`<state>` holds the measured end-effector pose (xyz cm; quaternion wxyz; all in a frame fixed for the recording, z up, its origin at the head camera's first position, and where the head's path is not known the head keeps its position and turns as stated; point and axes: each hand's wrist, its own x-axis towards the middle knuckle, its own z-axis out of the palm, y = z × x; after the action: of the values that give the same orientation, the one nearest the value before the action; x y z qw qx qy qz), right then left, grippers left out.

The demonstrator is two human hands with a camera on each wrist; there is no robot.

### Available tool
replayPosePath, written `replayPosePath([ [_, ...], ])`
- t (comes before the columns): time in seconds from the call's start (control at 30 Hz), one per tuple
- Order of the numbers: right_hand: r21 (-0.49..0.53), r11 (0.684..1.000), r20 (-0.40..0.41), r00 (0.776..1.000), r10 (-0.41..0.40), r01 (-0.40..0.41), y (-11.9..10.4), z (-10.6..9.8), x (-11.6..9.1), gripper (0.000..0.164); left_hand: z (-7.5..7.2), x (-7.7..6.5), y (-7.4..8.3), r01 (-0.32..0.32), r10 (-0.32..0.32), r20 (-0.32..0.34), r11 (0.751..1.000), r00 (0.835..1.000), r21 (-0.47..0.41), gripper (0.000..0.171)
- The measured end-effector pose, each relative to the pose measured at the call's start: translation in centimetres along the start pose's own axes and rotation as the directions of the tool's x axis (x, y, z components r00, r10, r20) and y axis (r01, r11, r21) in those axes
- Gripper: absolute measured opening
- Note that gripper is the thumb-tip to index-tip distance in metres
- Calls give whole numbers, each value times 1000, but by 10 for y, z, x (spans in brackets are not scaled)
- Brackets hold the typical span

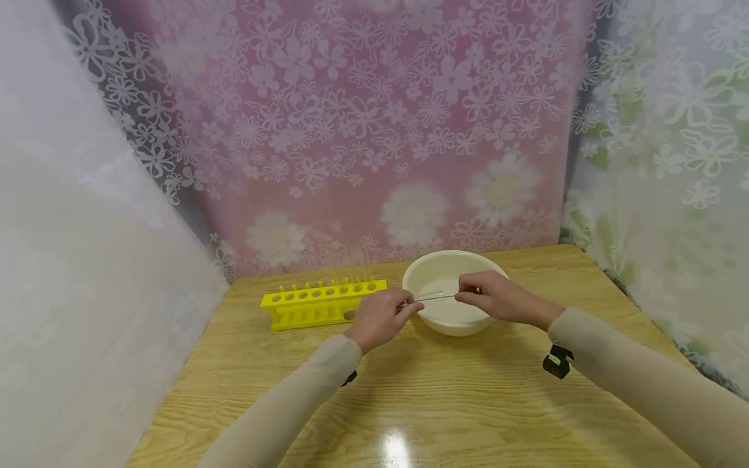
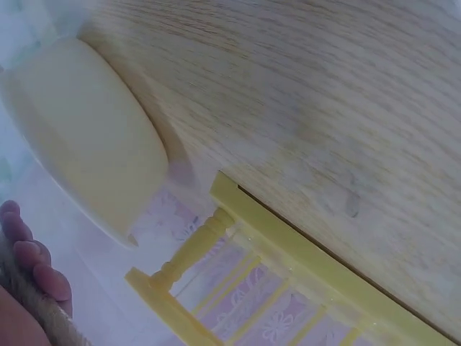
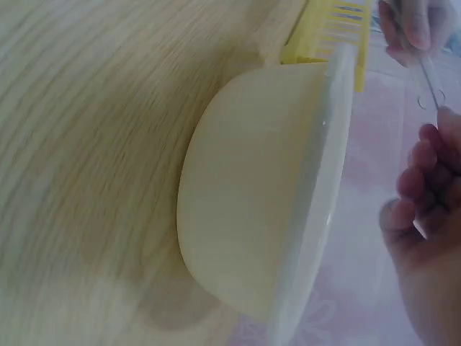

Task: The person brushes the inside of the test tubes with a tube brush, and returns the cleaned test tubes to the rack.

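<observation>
Over the white bowl (image 1: 456, 325), my two hands face each other with a thin wire (image 1: 439, 297) running between them. My left hand (image 1: 380, 318) grips a clear glass test tube (image 3: 421, 78), its mouth toward my right hand. Inside the tube lie the brownish bristles of a test tube brush (image 2: 32, 306), seen at the corner of the left wrist view. My right hand (image 1: 497, 297) pinches the brush's wire handle between thumb and forefinger, the other fingers curled beneath.
A yellow test tube rack (image 1: 310, 318) stands left of the bowl, with several clear test tubes (image 1: 364, 263) upright at its right end. Wood-grain table (image 1: 456, 409) spreads in front. Flowered curtains (image 1: 363, 130) hang behind and at both sides.
</observation>
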<state>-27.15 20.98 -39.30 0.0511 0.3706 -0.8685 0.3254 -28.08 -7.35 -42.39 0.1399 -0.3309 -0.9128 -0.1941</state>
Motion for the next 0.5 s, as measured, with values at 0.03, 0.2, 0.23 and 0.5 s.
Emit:
replayPosePath([
  [0.03,97,993,28,998,58,-61,1,0,1,21,1,0,0,-9,9,-12,1000,1000,12,33],
  [0.2,435,852,176,956,236,-291,6,-2,5,34,3,0,1,-38,42,-57,997,997,63,33],
  [0.23,487,808,208,943,261,-331,7,-2,5,35,3,0,2,-45,49,-67,996,997,72,32],
  [0.5,367,887,86,960,266,-279,7,1,5,32,4,1,0,-51,60,-98,994,993,93,34],
])
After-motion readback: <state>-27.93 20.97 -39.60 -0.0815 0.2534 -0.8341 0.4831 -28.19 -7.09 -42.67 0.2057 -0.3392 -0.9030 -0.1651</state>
